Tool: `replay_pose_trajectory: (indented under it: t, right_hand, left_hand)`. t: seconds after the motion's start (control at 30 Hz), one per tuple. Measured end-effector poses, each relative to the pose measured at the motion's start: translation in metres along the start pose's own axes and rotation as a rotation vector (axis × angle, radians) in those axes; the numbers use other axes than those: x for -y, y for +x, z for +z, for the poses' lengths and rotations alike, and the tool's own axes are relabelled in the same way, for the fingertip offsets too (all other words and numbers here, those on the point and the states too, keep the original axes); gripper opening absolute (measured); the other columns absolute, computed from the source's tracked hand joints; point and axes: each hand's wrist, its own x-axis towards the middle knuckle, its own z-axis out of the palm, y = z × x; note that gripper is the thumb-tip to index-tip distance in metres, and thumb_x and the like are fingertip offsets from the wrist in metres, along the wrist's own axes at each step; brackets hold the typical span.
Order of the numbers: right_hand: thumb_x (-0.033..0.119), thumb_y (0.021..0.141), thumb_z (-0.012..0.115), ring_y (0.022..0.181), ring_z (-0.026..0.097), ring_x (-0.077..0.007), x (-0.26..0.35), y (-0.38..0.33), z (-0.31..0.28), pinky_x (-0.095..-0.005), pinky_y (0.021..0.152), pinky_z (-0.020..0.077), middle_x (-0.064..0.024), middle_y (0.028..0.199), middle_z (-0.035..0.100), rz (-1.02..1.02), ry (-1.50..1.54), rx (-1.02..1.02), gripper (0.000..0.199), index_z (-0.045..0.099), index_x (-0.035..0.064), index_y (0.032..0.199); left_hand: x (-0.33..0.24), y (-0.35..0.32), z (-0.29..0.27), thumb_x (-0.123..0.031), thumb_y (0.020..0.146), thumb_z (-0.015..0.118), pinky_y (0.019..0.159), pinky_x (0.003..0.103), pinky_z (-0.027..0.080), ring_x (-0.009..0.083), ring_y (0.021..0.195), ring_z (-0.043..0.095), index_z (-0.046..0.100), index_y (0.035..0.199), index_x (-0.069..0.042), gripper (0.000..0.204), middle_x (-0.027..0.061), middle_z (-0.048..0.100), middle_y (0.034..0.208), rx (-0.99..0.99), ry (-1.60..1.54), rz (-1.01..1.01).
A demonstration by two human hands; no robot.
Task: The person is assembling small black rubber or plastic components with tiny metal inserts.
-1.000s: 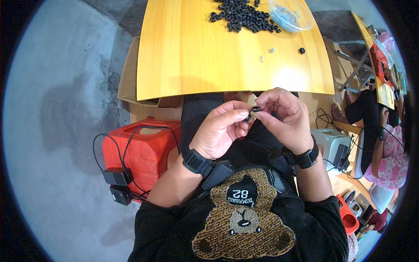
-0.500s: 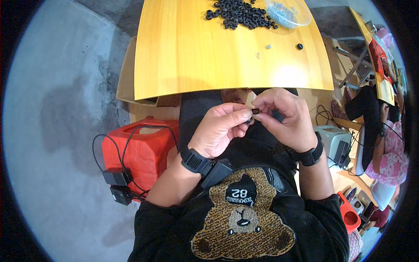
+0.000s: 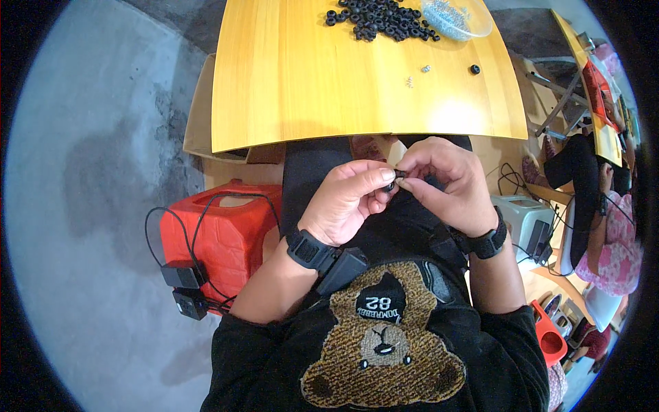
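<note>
Yellow table [image 3: 309, 82], far; near it, your left hand [image 3: 347, 199] and right hand [image 3: 446, 182] pinch 1 small black ring [image 3: 396, 180]: light, stiff, easily dropped; grip its rim.

Yellow wooden table [image 3: 309, 89]: black ring pile [image 3: 381, 14], clear bowl [image 3: 456, 17], stray ring [image 3: 475, 69].

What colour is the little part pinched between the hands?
Black; the part shows in the head view, pinched by both hands.
</note>
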Motion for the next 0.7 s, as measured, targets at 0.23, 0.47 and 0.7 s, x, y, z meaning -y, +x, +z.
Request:
replay_pose_trajectory:
  t: [0.23, 0.47, 0.7]
  right_hand:
    - [0.003, 0.074, 0.066, 0.073, 0.061, -0.0204, 0.004, 0.003, -0.001, -0.0281, 0.064, 0.0476, -0.0093, 0.080, 0.062, -0.090, -0.279, -0.013, 0.011, 0.062, 0.0013, 0.085]
    - [0.004, 0.076, 0.066, 0.072, 0.060, -0.0134, -0.005, 0.000, -0.006, -0.0253, 0.063, 0.0471, -0.0059, 0.077, 0.063, 0.023, -0.136, -0.096, 0.012, 0.063, 0.0011, 0.087]
    - [0.004, 0.081, 0.064, 0.074, 0.055, -0.0033, -0.001, -0.002, 0.002, -0.0193, 0.061, 0.0463, 0.0003, 0.079, 0.061, 0.272, 0.213, -0.086, 0.008, 0.063, -0.0005, 0.087]
  left_hand:
    - [-0.001, 0.002, -0.001, -0.015, 0.084, 0.062, 0.052, 0.018, 0.041, 0.0065, 0.060, 0.051, 0.061, 0.092, -0.004, 0.014, 0.0042, 0.060, 0.078, 0.050, -0.125, -0.067]
    - [-0.001, 0.004, -0.002, -0.013, 0.087, 0.059, 0.058, 0.018, 0.044, 0.0072, 0.066, 0.053, 0.059, 0.099, -0.003, 0.016, 0.0038, 0.060, 0.082, 0.032, -0.200, 0.033]
    - [-0.001, 0.003, 0.000, -0.011, 0.087, 0.058, 0.062, 0.021, 0.047, 0.0088, 0.070, 0.056, 0.059, 0.102, -0.002, 0.017, 0.0034, 0.061, 0.084, 0.052, -0.226, 0.063]
